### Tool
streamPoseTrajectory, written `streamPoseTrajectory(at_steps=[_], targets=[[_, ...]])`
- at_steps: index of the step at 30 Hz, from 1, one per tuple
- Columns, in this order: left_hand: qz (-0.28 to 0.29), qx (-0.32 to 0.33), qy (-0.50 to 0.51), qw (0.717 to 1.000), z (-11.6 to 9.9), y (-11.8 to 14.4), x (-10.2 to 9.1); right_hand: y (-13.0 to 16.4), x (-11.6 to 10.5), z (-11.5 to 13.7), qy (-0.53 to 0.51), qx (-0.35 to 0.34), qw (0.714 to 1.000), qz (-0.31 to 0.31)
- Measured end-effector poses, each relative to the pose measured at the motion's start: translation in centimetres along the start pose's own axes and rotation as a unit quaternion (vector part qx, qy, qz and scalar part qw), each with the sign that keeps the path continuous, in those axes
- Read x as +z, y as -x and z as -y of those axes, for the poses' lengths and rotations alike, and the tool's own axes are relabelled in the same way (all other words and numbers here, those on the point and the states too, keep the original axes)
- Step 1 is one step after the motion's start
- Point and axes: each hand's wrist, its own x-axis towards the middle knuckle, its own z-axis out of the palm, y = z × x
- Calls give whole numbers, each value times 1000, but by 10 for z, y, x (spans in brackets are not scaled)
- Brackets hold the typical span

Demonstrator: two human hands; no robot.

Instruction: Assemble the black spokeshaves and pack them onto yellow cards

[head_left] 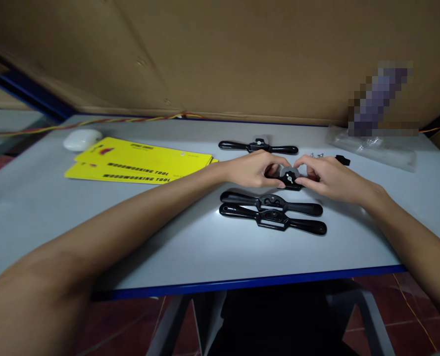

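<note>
Both hands in at the middle of the grey table with blue edge (93,237). Left hand (255,169) and right hand (329,178) are closed from either side on a black metal spokeshave (289,179), fingertips pinched around its centre body where a silver blade plate and a small screw show. Handles are mostly hidden under the palms, so can't tell exactly how they're gripped.

Just nearer the person, two more black spokeshaves lie flat, side by side and parallel, nearly touching: one (271,201) and, closest to the table edge, another (273,221). A fourth black spokeshave (259,146) sits past the hands, apart from them. Small loose silver and black hardware (342,159) just beyond the right hand, too small to tell what exactly.

Off to the left: yellow printed cards reading "woodworking tool" (141,160), stacked, and a white rounded case (82,139) behind them. Clear plastic bag (371,146) far right, brown cardboard wall (220,54) at the back, red-yellow twisted wire (93,121) along its foot.

Judgement: looks like the step in hand is fitting or adjusting the blade and screw on the held tool, w/ two finished-looking ones parked nearby. Next move prob. calls for steadying the body w/ one hand while the other turns the screw; blade edge is right under the fingertips, so careful pressure needed.
</note>
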Motion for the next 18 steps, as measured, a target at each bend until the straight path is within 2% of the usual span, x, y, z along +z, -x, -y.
streamPoseTrajectory(at_steps=[18], targets=[[10,-19,39,999,2,-1,1,-1,2,-5,-25,-5,1000,-2]])
